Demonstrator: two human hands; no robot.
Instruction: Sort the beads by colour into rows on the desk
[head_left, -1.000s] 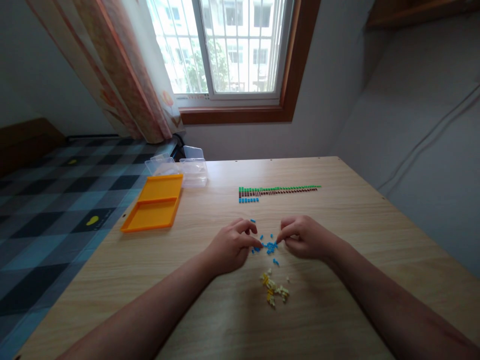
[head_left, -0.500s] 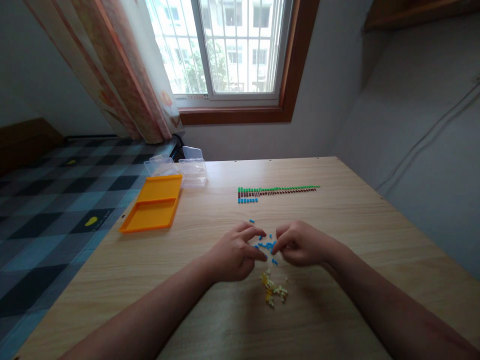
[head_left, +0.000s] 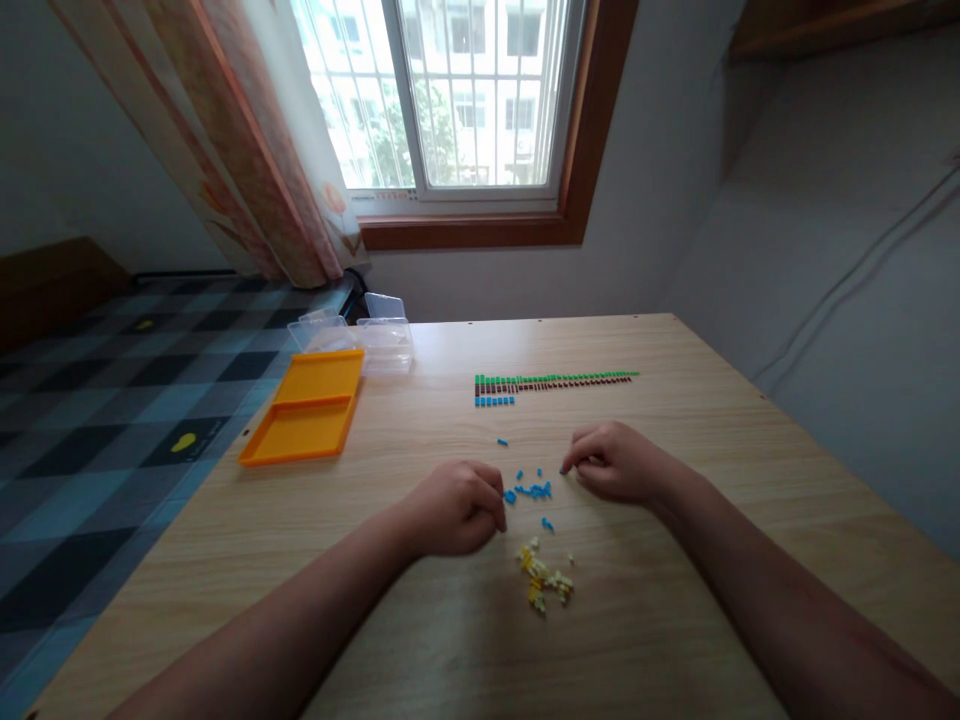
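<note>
My right hand pinches a small blue block between thumb and fingertip, low over the table right of a loose pile of blue blocks. On the pile's left side is my left hand, its fingers curled in beside the nearest blocks. Whether it holds anything is hidden. Below the pile lie scattered yellow and cream blocks. Farther back, a short row of blue blocks runs under a long brown row and a long green row.
An orange two-part tray lies at the table's left edge, with clear plastic boxes behind it. A bed with a checked cover adjoins on the left. A window is beyond the table.
My right hand has moved up and right, away from the pile, with a blue block at its fingertips. My left hand has drawn back left, its spread fingers now curled.
</note>
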